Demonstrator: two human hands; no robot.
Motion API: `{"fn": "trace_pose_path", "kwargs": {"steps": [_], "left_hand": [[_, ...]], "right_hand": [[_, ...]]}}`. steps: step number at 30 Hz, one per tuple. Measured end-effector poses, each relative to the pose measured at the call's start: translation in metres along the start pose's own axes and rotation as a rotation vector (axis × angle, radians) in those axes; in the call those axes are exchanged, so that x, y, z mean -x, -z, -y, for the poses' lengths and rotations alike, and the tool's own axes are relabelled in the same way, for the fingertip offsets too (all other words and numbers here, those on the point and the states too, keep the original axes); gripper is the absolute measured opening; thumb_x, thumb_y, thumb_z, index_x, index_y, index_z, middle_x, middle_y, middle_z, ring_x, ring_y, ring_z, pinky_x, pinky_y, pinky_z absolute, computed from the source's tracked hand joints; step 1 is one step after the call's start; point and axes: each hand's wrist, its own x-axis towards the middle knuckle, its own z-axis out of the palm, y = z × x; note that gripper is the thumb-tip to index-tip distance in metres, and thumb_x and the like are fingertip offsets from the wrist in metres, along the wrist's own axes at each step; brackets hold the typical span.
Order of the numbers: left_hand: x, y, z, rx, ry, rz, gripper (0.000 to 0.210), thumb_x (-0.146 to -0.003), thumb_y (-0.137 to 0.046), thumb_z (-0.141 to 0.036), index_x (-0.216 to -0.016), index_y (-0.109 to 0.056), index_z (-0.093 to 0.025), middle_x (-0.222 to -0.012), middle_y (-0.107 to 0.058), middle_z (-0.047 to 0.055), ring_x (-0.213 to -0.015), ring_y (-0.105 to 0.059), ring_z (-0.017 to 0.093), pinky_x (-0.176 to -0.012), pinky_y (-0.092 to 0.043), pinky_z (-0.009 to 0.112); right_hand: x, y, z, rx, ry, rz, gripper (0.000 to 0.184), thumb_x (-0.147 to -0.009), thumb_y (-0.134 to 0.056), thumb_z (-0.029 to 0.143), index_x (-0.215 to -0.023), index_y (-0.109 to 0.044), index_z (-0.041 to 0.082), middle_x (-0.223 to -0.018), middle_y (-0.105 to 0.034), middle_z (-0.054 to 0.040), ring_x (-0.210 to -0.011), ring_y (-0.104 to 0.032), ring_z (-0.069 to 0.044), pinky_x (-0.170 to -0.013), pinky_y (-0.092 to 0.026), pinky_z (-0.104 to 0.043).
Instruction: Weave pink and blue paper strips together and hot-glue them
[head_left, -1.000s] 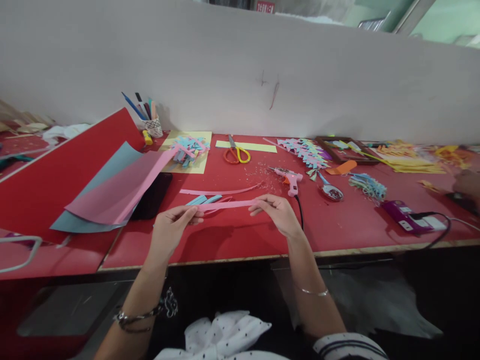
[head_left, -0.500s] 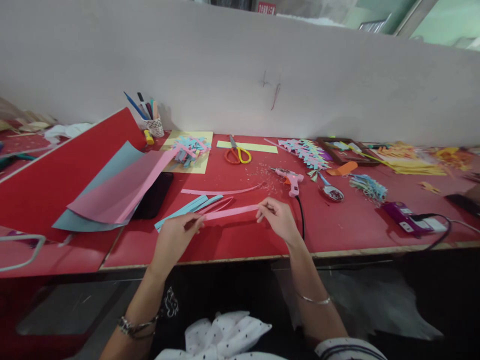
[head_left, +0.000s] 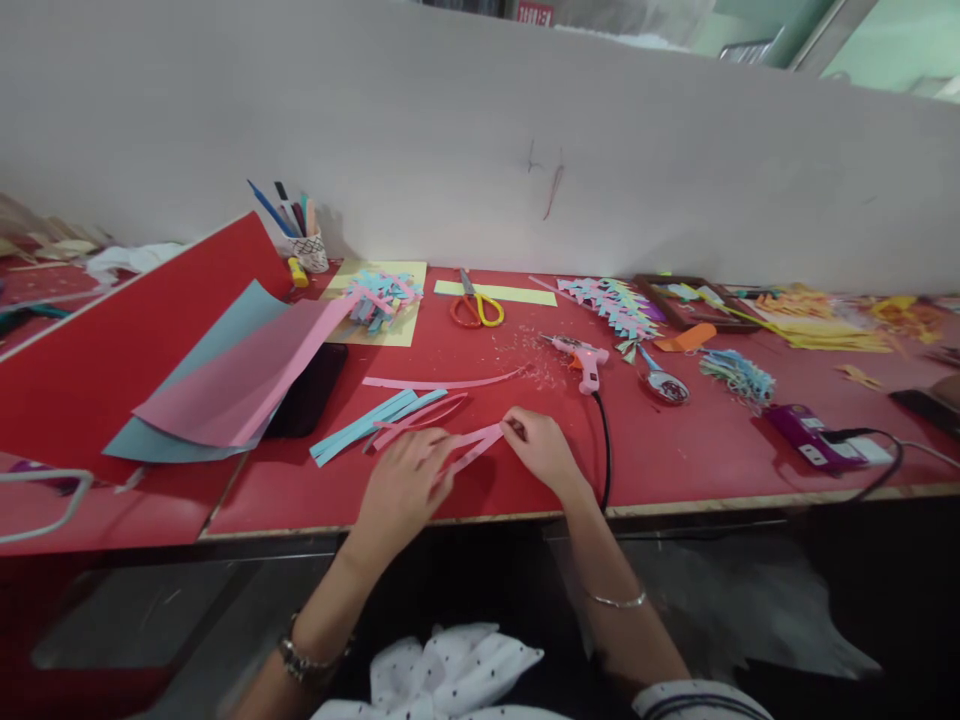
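A pink paper strip (head_left: 477, 452) runs between my hands above the front of the table, bent double with its bend at the right. My right hand (head_left: 546, 452) pinches that bent end between thumb and fingers. From the left, my left hand (head_left: 405, 482) grips the strip's other part, its fingers slightly blurred and partly hiding the paper. Just behind my left hand lie blue paper strips (head_left: 367, 425) and more pink strips (head_left: 431, 412). Farther back, a single long pink strip (head_left: 435, 384) lies flat.
A pink glue gun (head_left: 589, 365) with a black cord lies right of centre. Scissors (head_left: 477, 305) rest near the wall. Large paper sheets (head_left: 217, 370) lean at left beside a black phone (head_left: 315, 390). Cut paper pieces (head_left: 382, 300), a spoon (head_left: 664, 383) and a purple box (head_left: 814, 435) lie around.
The strip was stretched straight between both hands; now it is doubled over. My left hand has moved right, closer to my right hand, which has shifted slightly left and down.
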Motion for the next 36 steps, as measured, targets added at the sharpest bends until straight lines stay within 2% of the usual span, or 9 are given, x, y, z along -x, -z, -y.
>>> {"fn": "trace_pose_path", "kwargs": {"steps": [2,4,6,9,11,15,23,27,36], "left_hand": [[-0.003,-0.008,-0.013,0.006,-0.049,0.038,0.034,-0.081,-0.041,-0.023,-0.112,-0.053,-0.016,-0.106,-0.062,0.009,-0.094,-0.058,0.021,-0.081,-0.045,0.032],[-0.008,-0.013,-0.02,-0.004,0.009,0.07,0.039,-0.08,-0.046,-0.025,-0.116,-0.05,-0.013,-0.112,-0.059,0.014,-0.102,-0.055,0.025,-0.088,-0.041,0.037],[-0.015,-0.014,-0.022,0.035,0.111,0.127,0.038,-0.079,-0.049,-0.027,-0.113,-0.052,-0.011,-0.108,-0.061,0.016,-0.101,-0.056,0.026,-0.088,-0.04,0.039],[-0.026,-0.006,-0.017,0.258,0.246,0.281,0.028,-0.083,-0.04,-0.033,-0.095,-0.058,-0.014,-0.084,-0.067,0.01,-0.078,-0.062,0.022,-0.068,-0.045,0.032],[-0.03,0.001,-0.015,0.469,0.303,0.346,0.033,-0.086,-0.03,-0.033,-0.077,-0.056,-0.016,-0.066,-0.063,0.004,-0.061,-0.059,0.017,-0.053,-0.041,0.025],[-0.031,0.004,-0.013,0.762,0.356,0.294,0.029,-0.084,-0.029,-0.031,-0.062,-0.043,-0.019,-0.051,-0.046,-0.004,-0.047,-0.046,0.012,-0.047,-0.033,0.021],[-0.024,-0.006,-0.013,1.145,0.5,0.336,0.027,-0.082,-0.03,-0.04,-0.063,-0.034,-0.02,-0.052,-0.029,-0.008,-0.043,-0.027,0.007,-0.042,-0.025,0.02],[-0.019,-0.003,-0.007,1.149,0.534,0.387,0.03,-0.08,-0.031,-0.045,-0.061,-0.032,-0.021,-0.053,-0.029,-0.008,-0.043,-0.026,0.007,-0.04,-0.024,0.019],[-0.009,0.017,0.014,0.993,0.591,0.551,0.039,-0.075,-0.029,-0.056,-0.058,-0.033,-0.021,-0.046,-0.029,-0.008,-0.04,-0.027,0.007,-0.039,-0.022,0.02]], "right_hand": [[0.0,0.0,0.003,-0.059,0.033,0.032,0.015,-0.079,-0.044,0.021,-0.068,-0.052,0.018,-0.064,-0.058,-0.0018,-0.059,-0.051,-0.013,-0.058,-0.034,-0.022],[0.002,0.001,0.008,-0.122,0.078,0.048,0.014,-0.08,-0.044,0.02,-0.07,-0.053,0.017,-0.069,-0.059,-0.0027,-0.063,-0.052,-0.013,-0.062,-0.036,-0.022],[0.003,0.004,0.014,-0.19,0.119,0.055,0.013,-0.081,-0.045,0.019,-0.071,-0.053,0.017,-0.072,-0.06,-0.0029,-0.067,-0.053,-0.012,-0.065,-0.037,-0.022],[0.006,0.009,0.024,-0.279,0.182,0.069,0.012,-0.081,-0.046,0.019,-0.072,-0.054,0.017,-0.074,-0.06,-0.002,-0.069,-0.053,-0.011,-0.066,-0.037,-0.02],[0.006,0.013,0.029,-0.317,0.221,0.065,0.013,-0.082,-0.046,0.019,-0.071,-0.054,0.017,-0.072,-0.059,-0.0012,-0.069,-0.053,-0.011,-0.066,-0.037,-0.019],[0.006,0.013,0.037,-0.397,0.243,0.044,0.014,-0.081,-0.046,0.02,-0.069,-0.052,0.017,-0.069,-0.057,0.001,-0.066,-0.051,-0.009,-0.064,-0.036,-0.018],[0.001,0.006,0.037,-0.377,0.228,0.156,0.033,-0.084,-0.04,0.032,-0.055,-0.04,0.017,-0.053,-0.037,0.0049,-0.052,-0.037,-0.007,-0.052,-0.028,-0.018],[-0.002,0.008,0.034,-0.386,0.191,0.109,0.034,-0.083,-0.039,0.035,-0.055,-0.03,0.018,-0.053,-0.028,0.0052,-0.052,-0.03,-0.007,-0.05,-0.024,-0.019],[-0.007,0.013,0.018,-0.445,0.067,0.052,0.033,-0.08,-0.039,0.036,-0.053,-0.036,0.018,-0.05,-0.034,0.0047,-0.05,-0.034,-0.007,-0.051,-0.026,-0.021]]}}
